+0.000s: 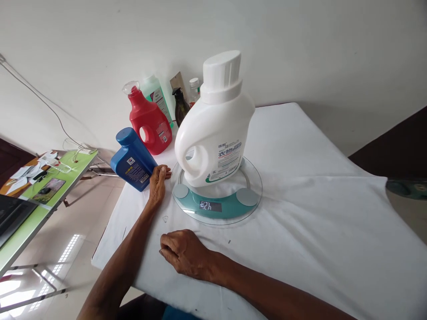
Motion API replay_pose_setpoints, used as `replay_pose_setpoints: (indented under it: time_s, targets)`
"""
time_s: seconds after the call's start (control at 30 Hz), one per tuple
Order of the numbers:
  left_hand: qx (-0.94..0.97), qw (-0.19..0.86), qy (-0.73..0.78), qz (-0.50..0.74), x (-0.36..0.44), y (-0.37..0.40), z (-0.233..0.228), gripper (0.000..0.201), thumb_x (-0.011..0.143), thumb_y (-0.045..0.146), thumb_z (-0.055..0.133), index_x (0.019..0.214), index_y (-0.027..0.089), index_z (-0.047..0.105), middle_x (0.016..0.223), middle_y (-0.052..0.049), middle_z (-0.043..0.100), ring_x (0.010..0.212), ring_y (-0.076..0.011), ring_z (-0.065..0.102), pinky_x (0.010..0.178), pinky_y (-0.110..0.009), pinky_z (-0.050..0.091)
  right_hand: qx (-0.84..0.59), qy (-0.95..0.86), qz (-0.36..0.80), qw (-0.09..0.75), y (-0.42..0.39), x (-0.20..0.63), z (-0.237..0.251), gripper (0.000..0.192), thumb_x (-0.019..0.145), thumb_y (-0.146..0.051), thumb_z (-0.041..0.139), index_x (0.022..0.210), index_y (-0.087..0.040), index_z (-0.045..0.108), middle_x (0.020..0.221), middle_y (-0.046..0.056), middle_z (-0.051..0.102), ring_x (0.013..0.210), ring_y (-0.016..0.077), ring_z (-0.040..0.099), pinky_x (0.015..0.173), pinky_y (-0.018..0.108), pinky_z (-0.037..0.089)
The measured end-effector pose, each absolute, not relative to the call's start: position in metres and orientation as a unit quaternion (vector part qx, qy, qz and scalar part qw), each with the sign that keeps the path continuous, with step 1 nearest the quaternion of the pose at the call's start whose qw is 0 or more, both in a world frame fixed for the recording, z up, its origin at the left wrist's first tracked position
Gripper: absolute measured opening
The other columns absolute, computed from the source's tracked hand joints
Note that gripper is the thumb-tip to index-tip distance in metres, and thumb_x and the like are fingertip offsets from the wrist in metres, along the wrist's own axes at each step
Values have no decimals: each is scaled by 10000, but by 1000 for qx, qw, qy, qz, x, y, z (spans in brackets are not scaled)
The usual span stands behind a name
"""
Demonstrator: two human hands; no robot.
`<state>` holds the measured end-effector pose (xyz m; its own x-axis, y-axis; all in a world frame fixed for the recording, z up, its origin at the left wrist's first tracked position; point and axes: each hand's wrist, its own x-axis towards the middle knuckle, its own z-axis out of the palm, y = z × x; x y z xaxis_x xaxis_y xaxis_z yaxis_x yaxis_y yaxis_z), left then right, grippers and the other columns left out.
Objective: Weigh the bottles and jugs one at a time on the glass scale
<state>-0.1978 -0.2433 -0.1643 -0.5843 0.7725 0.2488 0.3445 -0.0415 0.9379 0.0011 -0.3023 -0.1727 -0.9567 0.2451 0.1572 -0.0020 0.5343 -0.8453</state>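
Left hand [158, 184] rests beside, right hand [183, 251] before, the white bottle [220, 126].

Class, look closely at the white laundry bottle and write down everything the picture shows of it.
The white laundry bottle looks like smooth, opaque plastic. A ridged white cap sits on top, and a looped handle with an open hole faces the picture's left. The lower front carries blue, red and green print. It stands upright on the round glass scale; neither the left hand nor the right hand touches it. Its fill level cannot be seen.
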Motion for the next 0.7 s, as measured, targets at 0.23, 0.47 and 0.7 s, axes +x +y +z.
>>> replay_pose_setpoints:
  time_s: [0.23,0.47,0.7]
  targets:
    - [423,205,671,573,-196,-243,-160,634,973,798,507,997,195,703,1032,-129,761,924,-245,725,870,-399,607,-67,-862,479,153,-304,1,-178,442,925,-119,623,732,-247,246,661,-66,408,572,104,324,558,280,239]
    - [437,190,686,550,-196,-243,-158,619,990,782,480,990,204,698,1031,-127,760,896,-236,721,857,-397,606,-64,-865,476,146,-303,1,-175,445,935,-122,615,732,-252,241,672,-58,437,584,110,349,567,278,268]
    - [453,183,687,538,-195,-243,-158,557,1010,723,491,987,207,699,1042,-120,755,894,-229,712,857,-391,595,-78,-840,520,135,-299,4,-168,381,947,-124,636,768,-250,324,702,-54,544,617,112,452,626,253,338]
